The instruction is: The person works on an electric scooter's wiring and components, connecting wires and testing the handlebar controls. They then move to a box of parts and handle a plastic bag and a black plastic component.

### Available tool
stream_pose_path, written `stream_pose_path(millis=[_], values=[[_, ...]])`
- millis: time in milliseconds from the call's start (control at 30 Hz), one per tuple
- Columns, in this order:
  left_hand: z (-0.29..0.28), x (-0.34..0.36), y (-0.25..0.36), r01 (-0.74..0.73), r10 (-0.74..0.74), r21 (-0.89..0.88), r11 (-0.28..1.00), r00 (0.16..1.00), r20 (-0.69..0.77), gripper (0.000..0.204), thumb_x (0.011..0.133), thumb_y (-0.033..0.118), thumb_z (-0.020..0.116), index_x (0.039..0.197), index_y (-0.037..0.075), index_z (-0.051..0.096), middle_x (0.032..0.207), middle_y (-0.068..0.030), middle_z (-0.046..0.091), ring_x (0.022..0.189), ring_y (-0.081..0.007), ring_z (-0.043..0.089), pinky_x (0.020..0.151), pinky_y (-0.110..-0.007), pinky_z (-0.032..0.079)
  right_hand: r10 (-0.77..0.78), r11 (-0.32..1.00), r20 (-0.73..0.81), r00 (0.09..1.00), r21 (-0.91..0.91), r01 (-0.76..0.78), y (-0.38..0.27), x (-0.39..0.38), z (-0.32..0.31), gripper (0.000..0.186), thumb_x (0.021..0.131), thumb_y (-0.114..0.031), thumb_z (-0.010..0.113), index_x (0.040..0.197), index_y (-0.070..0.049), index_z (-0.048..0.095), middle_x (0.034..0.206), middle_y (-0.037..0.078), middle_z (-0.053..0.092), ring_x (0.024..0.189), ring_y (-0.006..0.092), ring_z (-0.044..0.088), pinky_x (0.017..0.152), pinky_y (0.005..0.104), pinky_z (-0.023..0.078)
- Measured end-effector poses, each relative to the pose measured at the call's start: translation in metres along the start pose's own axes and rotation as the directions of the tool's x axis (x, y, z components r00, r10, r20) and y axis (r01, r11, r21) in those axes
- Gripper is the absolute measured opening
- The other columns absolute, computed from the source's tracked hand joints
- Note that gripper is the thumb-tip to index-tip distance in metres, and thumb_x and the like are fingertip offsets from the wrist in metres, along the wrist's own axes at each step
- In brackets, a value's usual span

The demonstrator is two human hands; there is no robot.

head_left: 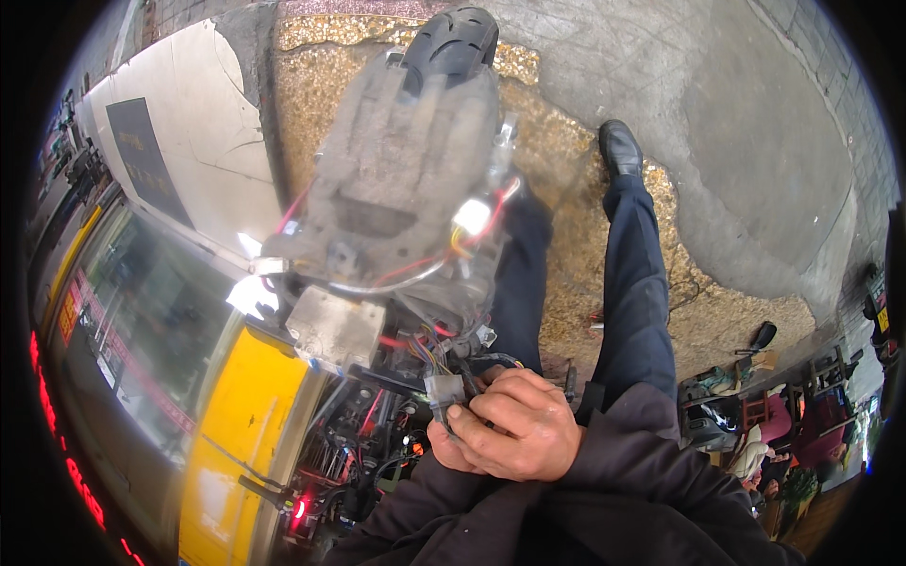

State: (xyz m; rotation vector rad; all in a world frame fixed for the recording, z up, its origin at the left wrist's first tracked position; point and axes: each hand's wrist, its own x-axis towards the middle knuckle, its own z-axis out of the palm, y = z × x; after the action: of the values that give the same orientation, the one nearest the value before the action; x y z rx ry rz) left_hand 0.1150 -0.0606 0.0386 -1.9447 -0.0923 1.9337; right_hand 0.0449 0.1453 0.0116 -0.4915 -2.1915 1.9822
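My two hands are close together at the near end of a partly stripped motor scooter [406, 189]. My right hand [528, 424] is closed, its fingers curled over dark wiring [470, 379]. Largely covered by it, my left hand [451, 447] is closed too, just below a pale grey plastic wire connector [444, 388] whose wires run down into its grip. What lies between the palms is hidden. Loose coloured wires [429, 351] hang just beyond the connector, beside a dusty metal box [335, 328].
The scooter's black tyre [455, 42] points away from me. A yellow-framed glass cabinet [241, 415] and a white panel [184, 132] stand at the left. My legs, in dark trousers [634, 274], flank the right side. Various goods and tools [746, 406] lie at the lower right.
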Motion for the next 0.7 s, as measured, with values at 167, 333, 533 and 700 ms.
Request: stream_pose_path(millis=[167,333,533,700], values=[[0.0004,0.0019,-0.0026,-0.022,0.025,0.056,0.998,0.999,-0.042,0.014,0.090,0.023,0.060,0.095,0.010,0.065,0.092,-0.0005,0.058,0.088,-0.0113,0.056,0.084,-0.029,0.050,-0.011,1.000,0.008,1.000,-0.013,0.011,0.0011,-0.0028,0.0003,0.025,0.065,-0.015,0.085,0.084,-0.008,0.071,0.073,0.000,0.057,0.061,0.0176,0.058,0.059,0.0307,0.054],[-0.0006,0.0041,-0.0022,-0.027,0.031,0.067,0.997,0.997,-0.071,0.013,0.089,0.023,0.062,0.094,0.011,0.065,0.091,0.0002,0.058,0.089,-0.0109,0.055,0.085,-0.028,0.050,-0.006,1.000,0.009,1.000,-0.015,0.007,0.0005,-0.0039,0.0015,0.024,0.066,-0.015,0.085,0.084,-0.007,0.070,0.073,0.001,0.056,0.061,0.0180,0.058,0.061,0.0310,0.054],[-0.0042,0.0043,0.0041,-0.041,0.048,0.079,0.996,0.995,-0.090,0.012,0.087,0.022,0.065,0.094,0.012,0.066,0.090,0.0009,0.058,0.090,-0.0103,0.055,0.086,-0.027,0.049,-0.012,1.000,0.033,0.999,-0.026,0.013,-0.0017,-0.0049,0.0015,0.023,0.067,-0.014,0.083,0.085,-0.007,0.070,0.075,0.002,0.056,0.063,0.0194,0.059,0.064,0.0331,0.056],[0.0028,0.0054,-0.0031,-0.069,0.072,0.031,0.997,0.989,-0.133,0.012,0.085,0.022,0.067,0.093,0.013,0.067,0.089,0.0016,0.057,0.090,-0.0098,0.054,0.087,-0.026,0.048,-0.010,0.998,0.025,1.000,-0.056,0.011,-0.0070,-0.0033,0.0014,0.023,0.067,-0.013,0.082,0.086,-0.005,0.070,0.077,0.003,0.057,0.065,0.0215,0.061,0.066,0.0345,0.056]])
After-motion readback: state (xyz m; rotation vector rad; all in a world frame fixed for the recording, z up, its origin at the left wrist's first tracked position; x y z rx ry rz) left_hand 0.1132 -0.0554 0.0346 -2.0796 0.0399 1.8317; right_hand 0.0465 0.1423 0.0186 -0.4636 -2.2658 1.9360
